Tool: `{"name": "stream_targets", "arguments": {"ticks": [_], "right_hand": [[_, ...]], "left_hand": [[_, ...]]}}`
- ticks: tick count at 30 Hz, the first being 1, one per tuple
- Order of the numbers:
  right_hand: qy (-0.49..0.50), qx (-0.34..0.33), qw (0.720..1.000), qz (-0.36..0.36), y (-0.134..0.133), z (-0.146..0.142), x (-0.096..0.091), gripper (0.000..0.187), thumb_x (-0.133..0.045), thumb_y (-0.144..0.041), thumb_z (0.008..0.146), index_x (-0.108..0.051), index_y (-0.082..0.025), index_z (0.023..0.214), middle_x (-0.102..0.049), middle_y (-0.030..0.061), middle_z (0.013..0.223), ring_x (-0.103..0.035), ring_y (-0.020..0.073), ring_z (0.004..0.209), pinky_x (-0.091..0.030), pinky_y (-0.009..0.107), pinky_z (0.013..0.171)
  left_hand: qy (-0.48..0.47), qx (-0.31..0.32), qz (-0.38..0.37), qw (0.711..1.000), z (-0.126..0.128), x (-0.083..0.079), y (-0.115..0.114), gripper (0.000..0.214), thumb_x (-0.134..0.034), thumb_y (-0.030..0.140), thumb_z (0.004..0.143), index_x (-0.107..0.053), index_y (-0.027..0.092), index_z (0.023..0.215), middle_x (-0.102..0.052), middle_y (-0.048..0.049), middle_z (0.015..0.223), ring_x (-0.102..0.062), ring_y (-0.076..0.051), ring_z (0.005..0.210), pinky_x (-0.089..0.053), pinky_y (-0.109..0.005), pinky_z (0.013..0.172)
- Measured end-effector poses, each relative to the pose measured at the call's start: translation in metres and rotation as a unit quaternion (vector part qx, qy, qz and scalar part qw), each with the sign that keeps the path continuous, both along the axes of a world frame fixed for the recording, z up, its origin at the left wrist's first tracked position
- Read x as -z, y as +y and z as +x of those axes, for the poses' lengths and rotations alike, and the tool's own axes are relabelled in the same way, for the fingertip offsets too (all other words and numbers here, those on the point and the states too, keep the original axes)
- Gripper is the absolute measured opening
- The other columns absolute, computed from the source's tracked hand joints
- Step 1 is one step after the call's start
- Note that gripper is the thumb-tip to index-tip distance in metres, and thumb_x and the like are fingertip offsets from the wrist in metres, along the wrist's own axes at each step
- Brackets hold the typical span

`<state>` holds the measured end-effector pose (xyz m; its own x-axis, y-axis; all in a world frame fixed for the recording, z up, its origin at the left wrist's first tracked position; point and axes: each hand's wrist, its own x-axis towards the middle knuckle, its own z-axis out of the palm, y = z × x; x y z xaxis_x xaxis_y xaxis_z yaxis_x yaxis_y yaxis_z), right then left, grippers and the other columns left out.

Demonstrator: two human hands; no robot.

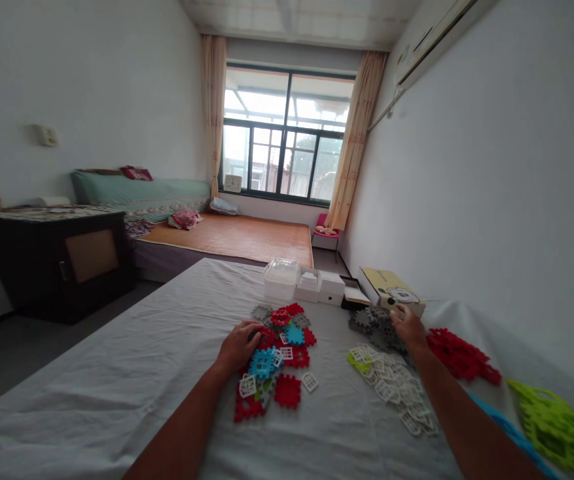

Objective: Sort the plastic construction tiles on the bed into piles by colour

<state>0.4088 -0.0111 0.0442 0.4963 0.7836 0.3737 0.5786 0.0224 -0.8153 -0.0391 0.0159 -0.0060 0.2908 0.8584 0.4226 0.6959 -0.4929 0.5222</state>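
My left hand (239,343) rests at the left edge of a mixed pile of plastic interlocking tiles, its fingers stretched onto a red tile (267,339). Close by in that pile lie a blue tile (263,363) and small white window pieces (247,385). My right hand (409,328) is over the right edge of a heap of dark grey tiles (374,327), thumb and fingers apart with nothing visible between them. Below it spreads a heap of white window pieces (391,380) with a yellow-green tile (359,362) at its left.
Red tiles (461,357), yellow-green tiles (557,423) and blue tiles (509,433) lie in heaps at the right. Along the far edge of the cloth-covered surface (167,353) stand a clear plastic box (281,279), white boxes (319,285), a black tray (353,297) and a yellow box (389,283).
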Motion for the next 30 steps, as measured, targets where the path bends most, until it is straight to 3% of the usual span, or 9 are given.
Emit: {"name": "stream_targets", "arguments": {"ticks": [3,8,11,14,18,24,26,30], "right_hand": [[-0.008,-0.026,0.999,-0.028,-0.014,-0.028,0.001,0.043,-0.053,-0.039,0.068,-0.059,-0.017,0.104,-0.065,0.0099,0.092,-0.062,0.0207,0.072,-0.048,0.033,0.065],[-0.004,-0.238,0.965,-0.109,-0.061,-0.109,0.003,0.041,-0.047,-0.037,0.075,-0.057,-0.017,0.109,-0.065,0.0027,0.072,-0.061,0.0159,0.066,-0.047,0.026,0.058],[-0.065,-0.311,0.945,-0.084,-0.087,-0.15,0.011,0.03,-0.048,-0.03,0.077,-0.061,-0.02,0.102,-0.066,0.0023,0.081,-0.06,0.0128,0.065,-0.047,0.026,0.065],[-0.098,-0.296,0.949,-0.04,-0.1,-0.171,0.028,0.026,-0.046,-0.022,0.078,-0.064,-0.02,0.097,-0.066,0.0042,0.092,-0.06,0.0124,0.069,-0.046,0.025,0.069],[-0.152,-0.303,0.941,-0.007,-0.103,-0.175,0.047,0.025,-0.044,-0.014,0.078,-0.065,-0.021,0.091,-0.065,0.0043,0.091,-0.06,0.0149,0.082,-0.044,0.025,0.077],[-0.186,-0.335,0.924,0.004,-0.103,-0.166,0.048,0.025,-0.046,-0.012,0.079,-0.065,-0.021,0.09,-0.066,0.0028,0.092,-0.06,0.0138,0.085,-0.043,0.023,0.08],[-0.207,-0.299,0.931,0.004,-0.102,-0.159,0.046,0.027,-0.045,-0.011,0.079,-0.065,-0.022,0.092,-0.065,0.0023,0.093,-0.059,0.0134,0.086,-0.042,0.023,0.08],[-0.288,-0.123,0.95,-0.006,-0.097,-0.136,0.042,0.027,-0.048,-0.016,0.081,-0.061,-0.023,0.102,-0.062,0.005,0.103,-0.052,0.0174,0.099,-0.039,0.026,0.085]], "left_hand": [[0.001,0.002,-0.001,1.0,0.0,0.0,0.0,0.028,-0.045,0.031,0.082,-0.064,0.023,0.1,-0.063,-0.0043,0.108,-0.055,-0.019,0.102,-0.041,-0.032,0.092],[-0.001,0.004,-0.008,1.0,-0.001,-0.001,0.002,0.031,-0.041,0.035,0.084,-0.064,0.023,0.101,-0.062,-0.0036,0.11,-0.054,-0.018,0.105,-0.04,-0.03,0.094],[-0.006,-0.001,-0.019,1.0,-0.003,-0.001,0.005,0.035,-0.039,0.039,0.084,-0.064,0.022,0.101,-0.061,-0.0038,0.11,-0.054,-0.018,0.104,-0.041,-0.03,0.093],[-0.012,-0.011,-0.022,1.0,-0.004,0.001,0.007,0.037,-0.037,0.041,0.084,-0.064,0.02,0.101,-0.061,-0.0048,0.108,-0.055,-0.018,0.102,-0.042,-0.029,0.092],[0.018,-0.018,-0.01,1.0,-0.003,0.006,0.011,0.035,-0.039,0.038,0.082,-0.064,0.02,0.101,-0.061,-0.0057,0.108,-0.055,-0.018,0.102,-0.041,-0.031,0.093],[0.061,0.016,-0.038,0.997,-0.002,-0.002,0.012,0.037,-0.039,0.035,0.081,-0.064,0.018,0.102,-0.063,-0.0076,0.107,-0.054,-0.02,0.104,-0.04,-0.032,0.095],[0.07,0.027,-0.042,0.996,-0.003,-0.005,0.007,0.037,-0.039,0.038,0.081,-0.065,0.019,0.099,-0.064,-0.0062,0.105,-0.055,-0.02,0.103,-0.041,-0.031,0.094],[0.081,-0.009,-0.041,0.996,-0.008,-0.003,-0.012,0.038,-0.044,0.041,0.079,-0.063,0.02,0.104,-0.058,-0.0069,0.118,-0.046,-0.023,0.117,-0.036,-0.036,0.101]]}}
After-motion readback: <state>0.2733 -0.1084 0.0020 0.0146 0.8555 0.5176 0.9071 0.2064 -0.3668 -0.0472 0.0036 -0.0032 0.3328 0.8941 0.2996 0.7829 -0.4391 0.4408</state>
